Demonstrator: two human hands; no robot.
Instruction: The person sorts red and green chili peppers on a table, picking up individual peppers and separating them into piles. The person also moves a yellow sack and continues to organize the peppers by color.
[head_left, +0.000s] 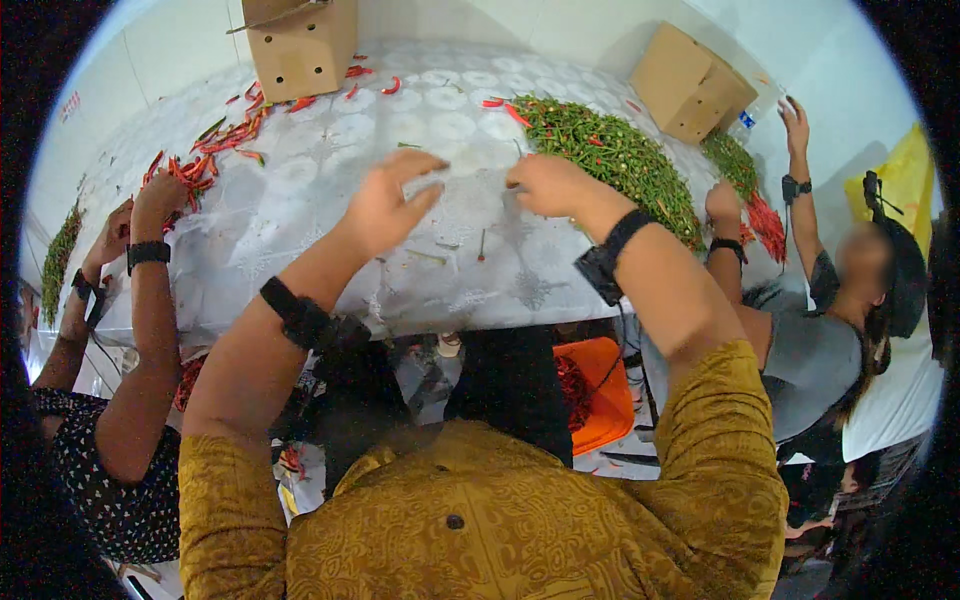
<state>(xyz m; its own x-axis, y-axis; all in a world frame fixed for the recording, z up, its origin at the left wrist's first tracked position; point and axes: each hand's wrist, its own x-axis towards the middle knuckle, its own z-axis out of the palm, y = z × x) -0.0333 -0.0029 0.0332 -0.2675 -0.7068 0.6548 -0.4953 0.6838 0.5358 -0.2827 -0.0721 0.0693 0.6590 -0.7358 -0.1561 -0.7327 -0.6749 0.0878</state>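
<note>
My left hand (396, 201) is over the middle of the table, thumb and fingers apart, and I see nothing in it. Across from it, my right hand (553, 186) has its fingers curled beside the near-left edge of a heap of green chilli stems (611, 154). Whether those fingers pinch something small is hidden by blur. A few red chillies (517, 115) lie at the heap's far left end. Between my hands and the table's front edge are loose stems (481, 246) on the pale patterned tablecloth (442, 281).
At left a co-worker's hands (159, 196) touch red chillies (232, 135). A person (814, 360) at right has one arm raised beside another stem heap (731, 161). Cardboard boxes (296, 56) stand at the back. Below the table edge is an orange container (611, 397) holding red chillies.
</note>
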